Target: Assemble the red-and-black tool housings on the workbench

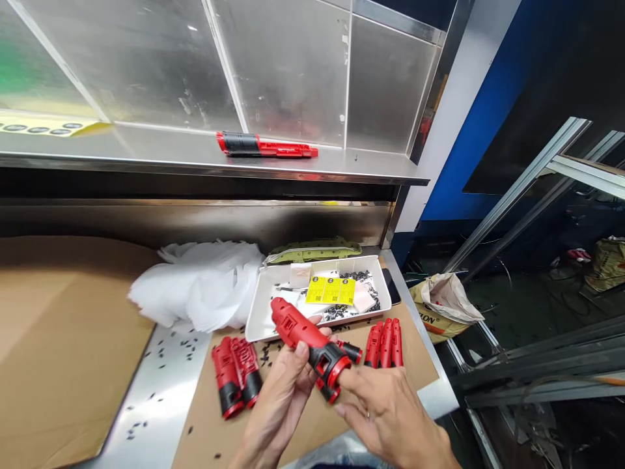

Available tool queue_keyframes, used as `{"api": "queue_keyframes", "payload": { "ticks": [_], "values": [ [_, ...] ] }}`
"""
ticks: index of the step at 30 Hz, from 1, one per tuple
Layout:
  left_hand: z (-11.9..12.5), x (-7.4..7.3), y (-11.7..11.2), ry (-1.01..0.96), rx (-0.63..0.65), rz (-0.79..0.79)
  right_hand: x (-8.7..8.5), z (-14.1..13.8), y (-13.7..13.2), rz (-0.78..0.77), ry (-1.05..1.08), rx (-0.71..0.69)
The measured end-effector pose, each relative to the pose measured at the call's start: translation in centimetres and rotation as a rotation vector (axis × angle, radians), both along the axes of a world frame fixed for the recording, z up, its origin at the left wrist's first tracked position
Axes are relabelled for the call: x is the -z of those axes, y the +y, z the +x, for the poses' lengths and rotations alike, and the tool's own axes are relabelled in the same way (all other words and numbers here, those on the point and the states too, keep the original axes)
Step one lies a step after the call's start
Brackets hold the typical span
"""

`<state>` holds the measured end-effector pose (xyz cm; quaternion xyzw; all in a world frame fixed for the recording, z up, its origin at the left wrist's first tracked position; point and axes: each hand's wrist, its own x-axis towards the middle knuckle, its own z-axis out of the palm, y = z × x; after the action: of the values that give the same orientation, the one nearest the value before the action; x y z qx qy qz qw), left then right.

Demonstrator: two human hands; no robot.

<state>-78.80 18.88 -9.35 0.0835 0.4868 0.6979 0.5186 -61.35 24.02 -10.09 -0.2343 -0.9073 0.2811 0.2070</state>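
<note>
A red plastic housing [297, 326] with a black collar points up and left above the worktop. My left hand [288, 384] is closed around its underside, thumb along the red shell. At the collar's red-rimmed end, my right hand [385, 410] has curled fingers, the index fingertip touching the rim. Whether a small part is between those fingers is hidden. Behind the hands, the ends of other housings [350, 352] show, partly covered. Two red and black housings [232, 378] lie to the left, and three red pieces [385, 342] lie side by side to the right.
A white tray [254, 319] holds small black parts, pads and a yellow label sheet [331, 290]. White sheeting [200, 286] is heaped beside it. Another housing [266, 146] rests on the metal shelf. Cardboard [63, 352] covers the left; an open sack [446, 306] stands right.
</note>
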Motion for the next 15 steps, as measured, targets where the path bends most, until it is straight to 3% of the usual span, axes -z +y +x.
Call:
{"api": "queue_keyframes", "payload": {
  "ticks": [5,10,12,15],
  "values": [
    [-1.7,-0.6,0.1,0.304,-0.114,-0.002,0.5,2.9,-0.1,-0.355,0.180,0.197],
    [-2.6,-1.6,0.2,0.788,-0.188,-0.024,0.6,3.6,0.4,-0.351,0.257,0.217],
    [-2.6,-1.8,0.2,0.738,-0.164,-0.050,0.5,3.3,0.5,-0.298,0.309,0.221],
    [-2.3,-2.3,0.1,0.328,-0.068,-0.117,0.4,2.9,0.4,-0.243,0.397,0.241]
  ]
}}
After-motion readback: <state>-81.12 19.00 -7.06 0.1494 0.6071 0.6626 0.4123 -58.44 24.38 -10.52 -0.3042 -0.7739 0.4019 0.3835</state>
